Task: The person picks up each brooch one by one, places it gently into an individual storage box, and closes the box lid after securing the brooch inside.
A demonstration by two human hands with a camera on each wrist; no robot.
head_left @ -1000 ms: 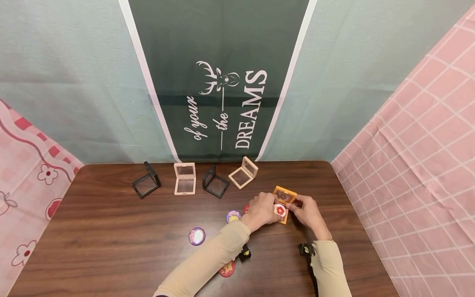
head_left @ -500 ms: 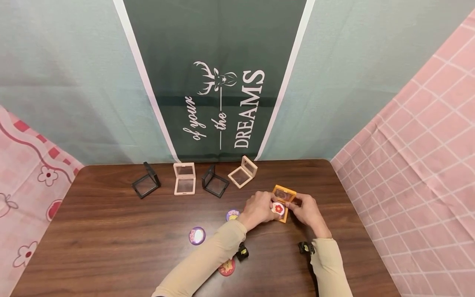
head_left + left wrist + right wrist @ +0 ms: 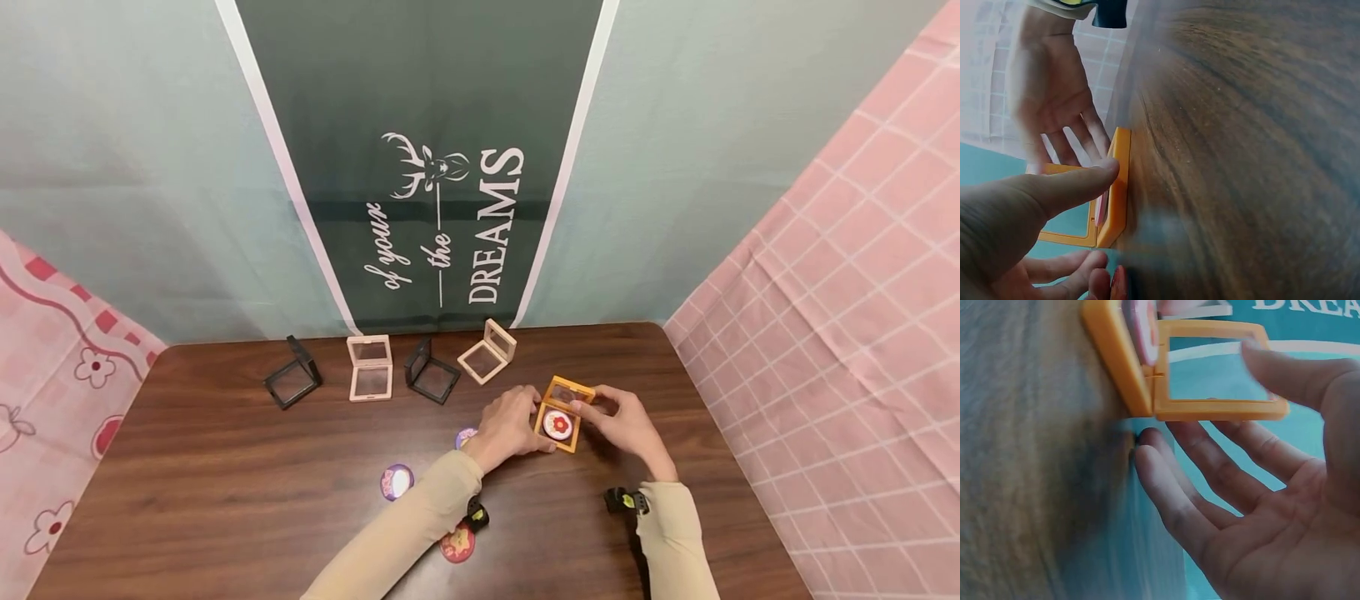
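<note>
An orange hinged display case point(image 3: 577, 435) stands on the table with its lid raised. Inside its base lies a round white badge with a red flower point(image 3: 557, 425). My left hand point(image 3: 512, 423) grips the base from the left, the thumb point(image 3: 1079, 187) on its near edge and the fingers along the side. At the right, my right hand point(image 3: 628, 427) pinches the lid point(image 3: 1222, 412): its thumb lies on the inner face and the fingers are behind. A red object point(image 3: 1119, 284) shows beside the left fingertips in the left wrist view; the left hand hides it from the head view.
Two black cases point(image 3: 292, 382), a pale pink case point(image 3: 371, 382) and a cream case point(image 3: 483, 360) stand raised along the table's back edge. Purple badges point(image 3: 396, 482) and a red badge point(image 3: 457, 543) lie near the left forearm. Cloth hangs behind the table.
The flower badge has gone from between the left fingers into the orange case's base. The left hand has shifted to the case's left edge, and the right thumb has moved onto the lid.
</note>
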